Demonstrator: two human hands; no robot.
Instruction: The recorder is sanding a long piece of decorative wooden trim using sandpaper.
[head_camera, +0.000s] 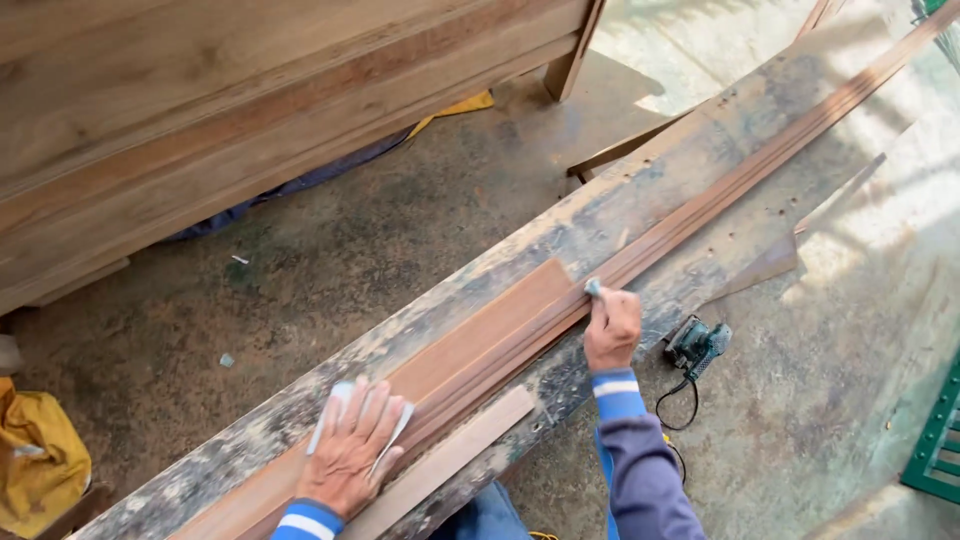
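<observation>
Seen from the head camera: left hand (350, 450) spread flat, fingers wide, pinning sandpaper sheets (330, 412) on a long moulded wood strip (560, 310) running from 7 to 1 o'clock along the paint-spattered bench (440, 315). Right hand (612, 328) pinched shut on a small sanding pad (593, 288) at the strip's groove. Likely light, stiff yet whippy; best steadied flat, near the sanded spot.

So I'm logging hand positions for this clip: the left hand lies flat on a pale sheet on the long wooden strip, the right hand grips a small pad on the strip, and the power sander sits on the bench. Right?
One thing is wrong. The head view shows the power sander on the floor beside the bench, not on it. The left hand does lie flat on the pale sheet on the long wooden strip, and the right hand grips the small pad there.
</observation>
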